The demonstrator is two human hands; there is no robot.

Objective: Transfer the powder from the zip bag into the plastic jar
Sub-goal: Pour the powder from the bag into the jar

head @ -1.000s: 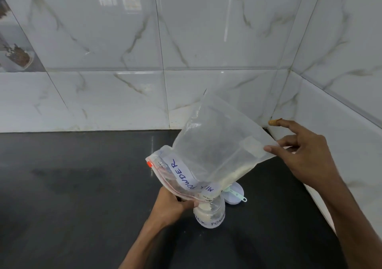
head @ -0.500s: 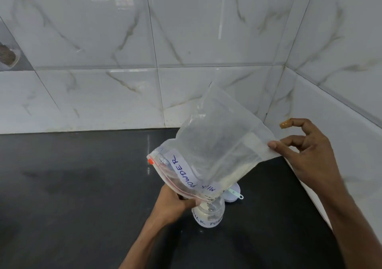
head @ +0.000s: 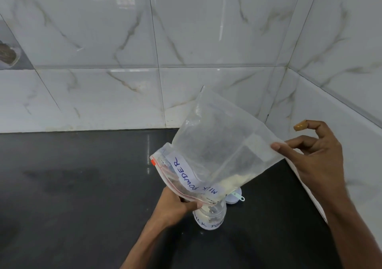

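The left hand (head: 175,205) grips the zip bag (head: 215,151) mouth over the jar (head: 209,217); the right hand (head: 314,157), raised, pinches its bottom corner, other fingers (head: 297,142) loosely curled.

Black counter (head: 82,186), white marble-look wall tiles (head: 103,31), white lid (head: 233,201) w/ teal plastic bit (head: 239,196) on it

A glossy black stone worktop (head: 82,186) is carrying a small clear plastic jar (head: 209,217) with a handwritten white label. The jar is standing upright, and pale powder (head: 203,208) is showing inside its neck. Just behind the jar and to its right, a round white lid (head: 235,199) is lying flat. A small teal plastic piece (head: 239,196) is resting on that lid, partly hidden.
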